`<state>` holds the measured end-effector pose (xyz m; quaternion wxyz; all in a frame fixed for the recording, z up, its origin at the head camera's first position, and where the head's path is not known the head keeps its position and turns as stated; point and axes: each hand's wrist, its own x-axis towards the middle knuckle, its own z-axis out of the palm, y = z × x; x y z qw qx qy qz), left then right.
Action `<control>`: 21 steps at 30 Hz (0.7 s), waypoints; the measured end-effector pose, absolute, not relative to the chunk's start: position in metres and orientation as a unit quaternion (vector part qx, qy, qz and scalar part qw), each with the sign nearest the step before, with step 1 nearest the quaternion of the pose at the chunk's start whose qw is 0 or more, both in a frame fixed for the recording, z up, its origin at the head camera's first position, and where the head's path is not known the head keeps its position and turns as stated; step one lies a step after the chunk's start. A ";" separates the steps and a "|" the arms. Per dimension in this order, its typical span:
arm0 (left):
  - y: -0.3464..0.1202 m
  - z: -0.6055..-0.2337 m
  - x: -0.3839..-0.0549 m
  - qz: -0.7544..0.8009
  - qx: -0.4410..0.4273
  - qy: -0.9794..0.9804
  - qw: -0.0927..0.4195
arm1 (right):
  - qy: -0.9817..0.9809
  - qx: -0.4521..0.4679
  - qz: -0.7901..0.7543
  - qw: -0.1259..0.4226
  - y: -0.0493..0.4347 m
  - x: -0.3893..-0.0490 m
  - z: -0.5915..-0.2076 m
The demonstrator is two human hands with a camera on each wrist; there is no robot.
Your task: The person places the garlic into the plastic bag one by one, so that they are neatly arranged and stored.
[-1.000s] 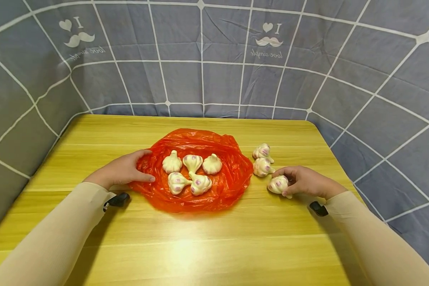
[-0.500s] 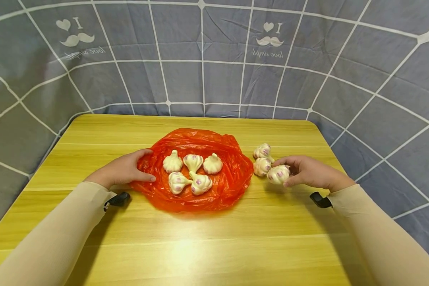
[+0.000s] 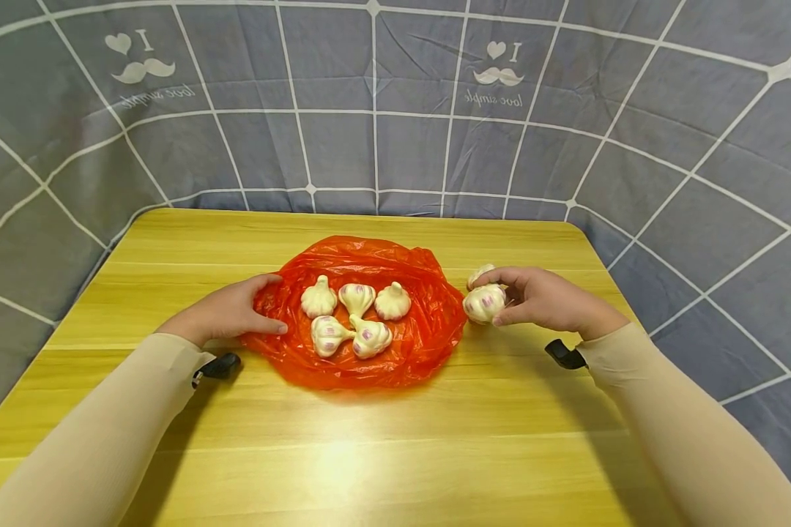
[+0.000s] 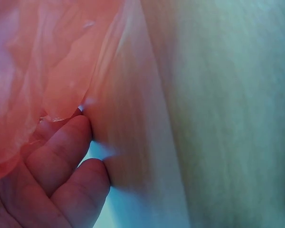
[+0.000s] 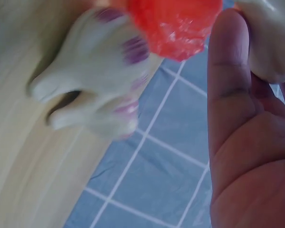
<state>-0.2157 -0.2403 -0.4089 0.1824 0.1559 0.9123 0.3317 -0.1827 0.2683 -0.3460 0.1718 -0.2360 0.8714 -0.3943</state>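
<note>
A red plastic bag (image 3: 428, 351) lies spread open on the table, with several garlic bulbs (image 3: 372, 337) in it. My left hand (image 3: 227, 311) holds the bag's left edge, thumb on the inner side; in the left wrist view its fingers (image 4: 61, 147) are bent under the red film. Beyond the bag's right edge, my right hand (image 3: 550, 298) grips a garlic bulb (image 3: 484, 303) between thumb and fingers. Two more bulbs (image 5: 95, 61) lie close together on the table in the right wrist view. In the head view only a bit of one bulb (image 3: 480, 274) shows behind the held one.
The wooden table (image 3: 369, 454) extends in front of the bag and to both sides. A grey cloth (image 3: 409, 154) with white grid lines hangs along its back and sides. Black wrist straps (image 3: 565, 354) are worn at the sleeves.
My right hand has raised the garlic bulb and carried it left toward the bag, now in front of the two loose bulbs. My left hand has stayed at the bag.
</note>
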 end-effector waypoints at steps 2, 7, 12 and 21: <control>-0.240 -0.409 -0.216 0.330 0.157 0.913 0.182 | 0.870 -0.236 -0.398 0.170 0.261 -0.185 -0.345; -0.240 -0.408 -0.216 0.323 0.159 0.916 0.178 | 0.868 -0.233 -0.406 0.164 0.241 -0.188 -0.341; -0.239 -0.406 -0.215 0.319 0.158 0.918 0.177 | 0.861 -0.236 -0.417 0.172 0.223 -0.190 -0.339; -0.239 -0.405 -0.215 0.310 0.158 0.921 0.176 | 0.853 -0.241 -0.425 0.183 0.196 -0.194 -0.348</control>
